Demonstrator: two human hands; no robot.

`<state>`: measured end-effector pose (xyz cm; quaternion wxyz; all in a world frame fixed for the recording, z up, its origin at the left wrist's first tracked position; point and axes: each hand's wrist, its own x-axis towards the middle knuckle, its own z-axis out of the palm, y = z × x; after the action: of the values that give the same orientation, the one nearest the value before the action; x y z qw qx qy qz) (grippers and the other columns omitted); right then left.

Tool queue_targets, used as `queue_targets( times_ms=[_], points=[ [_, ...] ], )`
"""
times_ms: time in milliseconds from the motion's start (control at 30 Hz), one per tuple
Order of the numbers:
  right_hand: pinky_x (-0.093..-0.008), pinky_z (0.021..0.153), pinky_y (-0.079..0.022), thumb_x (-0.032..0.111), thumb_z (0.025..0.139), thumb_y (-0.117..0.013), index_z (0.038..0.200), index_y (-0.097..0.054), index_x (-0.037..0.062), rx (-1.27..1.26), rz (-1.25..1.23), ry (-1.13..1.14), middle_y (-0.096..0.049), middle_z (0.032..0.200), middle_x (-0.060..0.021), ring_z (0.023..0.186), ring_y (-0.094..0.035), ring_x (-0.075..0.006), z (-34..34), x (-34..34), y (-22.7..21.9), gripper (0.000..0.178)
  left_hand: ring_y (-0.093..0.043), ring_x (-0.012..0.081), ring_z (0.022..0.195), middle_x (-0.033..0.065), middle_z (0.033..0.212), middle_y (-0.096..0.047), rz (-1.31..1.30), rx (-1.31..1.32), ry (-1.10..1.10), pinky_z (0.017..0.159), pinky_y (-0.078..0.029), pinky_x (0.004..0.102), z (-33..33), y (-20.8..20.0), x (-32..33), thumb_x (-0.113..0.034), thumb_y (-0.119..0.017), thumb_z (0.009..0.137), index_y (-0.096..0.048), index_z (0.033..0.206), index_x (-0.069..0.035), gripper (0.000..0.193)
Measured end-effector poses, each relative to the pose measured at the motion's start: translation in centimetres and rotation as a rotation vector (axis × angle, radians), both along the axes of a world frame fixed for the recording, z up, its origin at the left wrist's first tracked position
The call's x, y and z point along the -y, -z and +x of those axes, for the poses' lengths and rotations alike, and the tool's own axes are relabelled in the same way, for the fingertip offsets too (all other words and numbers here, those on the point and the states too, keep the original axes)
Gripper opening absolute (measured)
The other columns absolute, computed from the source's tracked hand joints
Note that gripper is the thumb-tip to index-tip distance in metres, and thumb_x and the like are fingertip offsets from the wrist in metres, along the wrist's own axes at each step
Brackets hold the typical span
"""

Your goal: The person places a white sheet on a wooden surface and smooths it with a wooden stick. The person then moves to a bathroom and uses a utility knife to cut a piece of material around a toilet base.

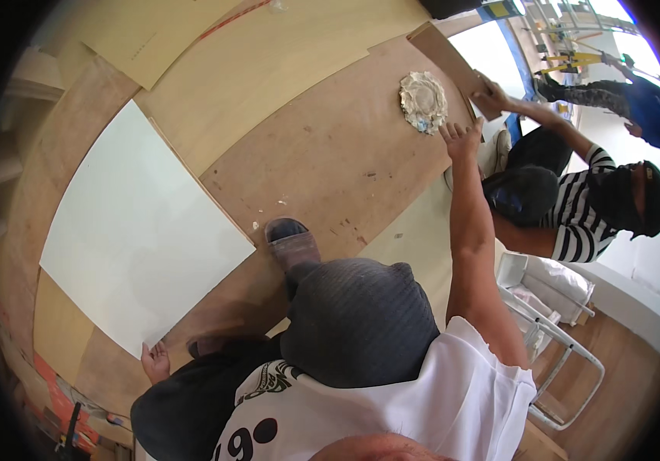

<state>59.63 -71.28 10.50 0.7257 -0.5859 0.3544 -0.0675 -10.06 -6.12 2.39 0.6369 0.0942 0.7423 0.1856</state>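
A smooth white panel [145, 227] lies broad face up on brown boards [314, 161].

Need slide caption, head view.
Left hand at a corner of a white rectangular panel; open right hand outstretched near a long brown board held by a co-worker.

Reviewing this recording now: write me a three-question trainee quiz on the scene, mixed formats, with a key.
1. Multiple choice: which thing is the person's left hand at?
a) the white metal frame
b) the white sheet
c) the co-worker's cap

2. True or false: the person's right hand is open, with its fingers spread.

3. Fill in the blank: the co-worker in the striped top grips a long board whose colour is ____.

Key: 1. b; 2. true; 3. brown.
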Motion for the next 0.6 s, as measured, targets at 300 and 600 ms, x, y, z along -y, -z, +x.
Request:
queue_targets(
  times_ms=[300,600],
  points=[
    [-0.0529,0.081,-0.048,0.046,0.078,-0.069,0.113,-0.059,0.0003,-0.054,-2.141,-0.103,-0.060,0.102,-0.0243,0.093,-0.057,-0.0448,-1.0,0.8,4.9,0.058,-0.059,0.0210,0.103,0.0096,0.109,-0.060,0.274,-0.127,0.578,0.094,-0.049,0.0347,-0.2,-0.1,-1.3,-0.005,-0.060,0.091,-0.055,0.113,-0.001,0.023],
    [-0.0502,0.095,-0.040,0.024,0.081,-0.060,0.134,-0.045,0.0066,-0.056,-2.323,-0.847,-0.053,0.127,-0.0169,0.116,-0.050,-0.0394,1.6,-4.1,-2.4,0.057,-0.058,0.0246,0.101,0.0079,0.105,-0.058,0.084,-0.136,0.084,0.091,-0.051,0.0391,-2.0,2.5,1.6,-0.010,-0.059,0.093,-0.055,0.110,-0.004,0.018]
  ],
)
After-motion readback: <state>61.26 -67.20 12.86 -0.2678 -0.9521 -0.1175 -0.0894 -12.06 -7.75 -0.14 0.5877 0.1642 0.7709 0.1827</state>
